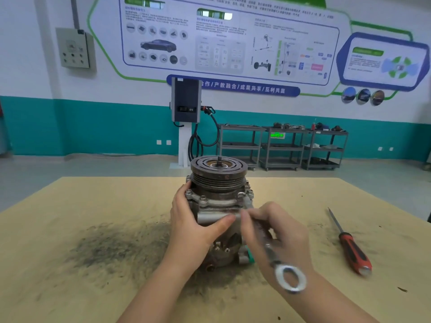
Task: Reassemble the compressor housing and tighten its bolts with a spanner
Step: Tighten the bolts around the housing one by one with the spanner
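Observation:
A metal compressor [219, 183] stands upright in the middle of the tan table [70, 287], its rusty grooved pulley on top. Several bolts [203, 198] sit in the housing flange below the pulley. My left hand [191, 227] grips the left side of the housing, thumb across its front. My right hand [279, 234] holds a silver spanner [277, 252] by its shaft, close to the housing's right side. The spanner's ring end [290, 278] points toward me and looks blurred. Its other end is hidden by my fingers.
A screwdriver [349, 245] with a red and black handle lies on the table to the right. Dark grime [112, 248] stains the table left of the compressor. Beyond the table stand a charging post [185, 101] and grey shelf trolleys [282, 148] by the wall.

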